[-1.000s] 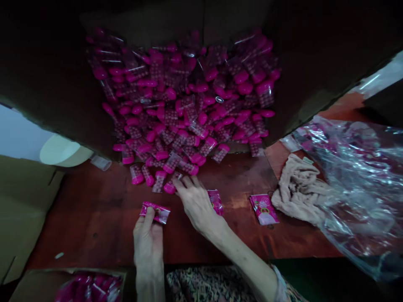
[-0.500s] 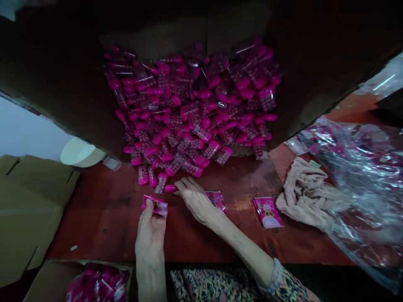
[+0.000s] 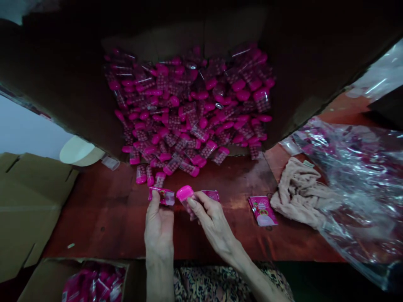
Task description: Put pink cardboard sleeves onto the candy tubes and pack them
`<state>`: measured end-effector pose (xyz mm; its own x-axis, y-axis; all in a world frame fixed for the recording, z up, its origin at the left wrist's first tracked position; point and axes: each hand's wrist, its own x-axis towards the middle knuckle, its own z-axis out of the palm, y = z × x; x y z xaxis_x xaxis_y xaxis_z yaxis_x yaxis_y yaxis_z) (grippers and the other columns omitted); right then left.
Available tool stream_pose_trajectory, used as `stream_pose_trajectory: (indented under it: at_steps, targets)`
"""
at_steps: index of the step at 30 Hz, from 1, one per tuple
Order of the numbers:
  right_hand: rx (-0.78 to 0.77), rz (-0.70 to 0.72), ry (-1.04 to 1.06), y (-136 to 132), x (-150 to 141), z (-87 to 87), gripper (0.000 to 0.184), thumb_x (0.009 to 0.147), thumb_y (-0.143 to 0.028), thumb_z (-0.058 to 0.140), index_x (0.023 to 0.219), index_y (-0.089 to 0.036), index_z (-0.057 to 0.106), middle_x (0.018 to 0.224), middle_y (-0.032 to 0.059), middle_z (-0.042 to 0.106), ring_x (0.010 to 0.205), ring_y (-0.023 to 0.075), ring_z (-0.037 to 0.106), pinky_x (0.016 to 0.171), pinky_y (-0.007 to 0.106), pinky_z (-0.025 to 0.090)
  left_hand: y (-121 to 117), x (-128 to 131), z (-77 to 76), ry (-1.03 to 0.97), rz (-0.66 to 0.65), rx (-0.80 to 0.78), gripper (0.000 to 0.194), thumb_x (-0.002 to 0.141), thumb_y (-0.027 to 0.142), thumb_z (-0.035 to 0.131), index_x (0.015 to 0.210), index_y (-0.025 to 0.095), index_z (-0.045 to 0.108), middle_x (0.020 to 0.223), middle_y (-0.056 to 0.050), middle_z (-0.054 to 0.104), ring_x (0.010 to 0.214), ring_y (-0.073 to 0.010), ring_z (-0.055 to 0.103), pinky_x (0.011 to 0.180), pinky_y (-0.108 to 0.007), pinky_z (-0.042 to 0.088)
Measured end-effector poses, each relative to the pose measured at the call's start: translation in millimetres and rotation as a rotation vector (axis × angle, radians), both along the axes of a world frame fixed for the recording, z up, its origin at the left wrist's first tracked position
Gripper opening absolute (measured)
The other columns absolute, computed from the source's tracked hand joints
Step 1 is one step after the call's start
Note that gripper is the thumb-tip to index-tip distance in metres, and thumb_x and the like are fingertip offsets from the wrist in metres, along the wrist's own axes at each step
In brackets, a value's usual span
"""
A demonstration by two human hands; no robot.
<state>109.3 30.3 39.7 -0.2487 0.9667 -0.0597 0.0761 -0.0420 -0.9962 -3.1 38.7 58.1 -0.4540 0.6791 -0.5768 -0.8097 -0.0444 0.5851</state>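
My left hand (image 3: 159, 228) pinches a small pink printed packet (image 3: 165, 196), thumb on top. Just to its right, my right hand (image 3: 215, 222) grips a clear container with a pink cap (image 3: 185, 192), its cap end toward the packet; a small gap separates the two. Another pink packet (image 3: 211, 195) lies partly hidden behind my right hand. Ahead of both hands is a heap of similar pink-capped containers (image 3: 189, 126) filled with small round beads, spilling out of a large cardboard box (image 3: 296, 75) lying on its side.
Pink packets (image 3: 263, 211) lie at the right beside a crumpled beige cloth (image 3: 296, 193) and a large clear plastic bag (image 3: 362, 176). Below left, an open carton (image 3: 37, 281) holds filled pink packets. Folded cardboard (image 3: 31, 209) and a pale round bowl (image 3: 80, 151) stand left on the reddish table (image 3: 116, 235).
My right hand has picked up a pink-capped container from the table by the heap and drawn it back toward me. My left hand has shifted slightly right with the packet.
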Motion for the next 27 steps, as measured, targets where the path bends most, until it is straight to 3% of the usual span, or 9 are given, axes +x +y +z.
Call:
stream_pose_trajectory:
  at_steps: [7, 16, 27]
  targets:
    - [0.085, -0.156, -0.06, -7, -3, -1.8, 0.022, 0.092, -0.034, 0.042, 0.085, -0.018, 0.057, 0.068, -0.0014, 0.057, 0.06, 0.0114, 0.05, 0.057, 0.021, 0.038, 6, 14, 2.6, -0.071, -0.036, -0.005, 0.028, 0.087, 0.025, 0.05, 0.066, 0.017, 0.066, 0.061, 0.001, 0.068, 0.055, -0.0094, 0.061, 0.064, -0.02, 0.049]
    - [0.213, -0.287, -0.165, -10, 0, -2.6, 0.019, 0.091, -0.027, 0.043, 0.091, -0.016, 0.058, 0.077, 0.003, 0.061, 0.063, 0.0134, 0.054, 0.058, 0.022, 0.041, 9, 21, 4.7, -0.092, -0.041, -0.028, 0.032, 0.089, 0.021, 0.046, 0.063, 0.016, 0.065, 0.06, 0.0, 0.068, 0.055, -0.0094, 0.061, 0.065, -0.021, 0.048]
    - [0.181, -0.265, -0.143, -8, 5, -7.3, 0.019, 0.091, -0.028, 0.044, 0.091, -0.017, 0.059, 0.075, 0.0024, 0.062, 0.064, 0.0138, 0.055, 0.059, 0.023, 0.042, 5, 25, -9.9, -0.034, -0.091, 0.031, 0.015, 0.081, 0.026, 0.06, 0.071, 0.016, 0.066, 0.067, 0.001, 0.067, 0.06, -0.0102, 0.059, 0.067, -0.023, 0.047]
